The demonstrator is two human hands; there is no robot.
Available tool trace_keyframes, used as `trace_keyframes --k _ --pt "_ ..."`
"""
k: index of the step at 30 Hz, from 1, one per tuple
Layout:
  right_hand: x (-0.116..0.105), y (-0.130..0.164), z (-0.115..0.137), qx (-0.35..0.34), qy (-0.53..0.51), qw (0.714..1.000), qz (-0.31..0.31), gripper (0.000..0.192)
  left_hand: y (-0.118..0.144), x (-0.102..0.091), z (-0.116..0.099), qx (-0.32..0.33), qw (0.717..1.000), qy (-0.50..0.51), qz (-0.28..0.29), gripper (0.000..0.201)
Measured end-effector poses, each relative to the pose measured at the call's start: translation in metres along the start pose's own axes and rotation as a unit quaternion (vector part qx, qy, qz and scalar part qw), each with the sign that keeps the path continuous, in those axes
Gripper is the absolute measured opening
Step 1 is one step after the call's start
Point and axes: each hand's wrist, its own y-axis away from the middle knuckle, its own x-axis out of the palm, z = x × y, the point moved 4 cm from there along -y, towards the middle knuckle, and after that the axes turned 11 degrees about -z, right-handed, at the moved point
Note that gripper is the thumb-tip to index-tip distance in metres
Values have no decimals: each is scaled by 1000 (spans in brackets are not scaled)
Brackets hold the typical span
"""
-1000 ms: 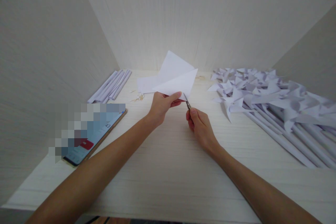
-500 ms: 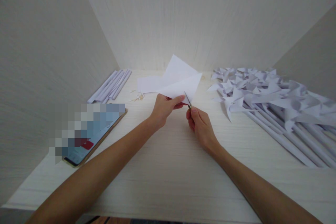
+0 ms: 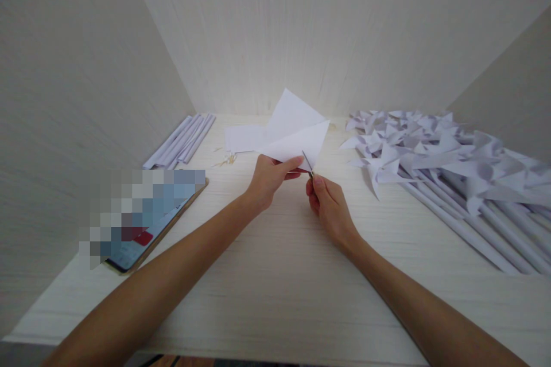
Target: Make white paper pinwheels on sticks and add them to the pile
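Observation:
Between its thumb and fingers, my left hand [image 3: 272, 178] grips the lower corner of a white square sheet of paper [image 3: 295, 120], held up above the table with a crease running across it. My right hand [image 3: 329, 203] is closed on a pair of scissors [image 3: 308, 163]. One blade lies over the face of the paper, pointing up and left, close to my left thumb. The other blade is hidden by the sheet, and the handles are mostly covered by my fingers.
Several finished paper pinwheels [image 3: 387, 160] with rolled stems are heaped at the right. Rolled paper tubes [image 3: 183, 140] lie at the back left, near small pale sticks [image 3: 230, 157] and flat paper sheets [image 3: 243, 137]. A phone [image 3: 159, 229] rests at the left.
Almost nothing differs. The paper has shifted very slightly, while both hands and the scissors keep nearly the same place.

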Motion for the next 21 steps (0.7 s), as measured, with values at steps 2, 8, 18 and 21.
trace_keyframes --k 2,8,18,21 --pt "0 0 0 0 -1 1000 -2 42 1 1 0 -1 1000 -1 3 15" --pt "0 -1 -2 -1 -11 1000 -7 45 4 3 2 -7 1000 0 9 19" --pt "-1 -1 -2 0 -1 1000 -10 46 5 4 2 -15 1000 1 11 16" --pt "0 -1 -2 3 -11 1000 -12 46 5 4 3 -19 1000 6 18 17"
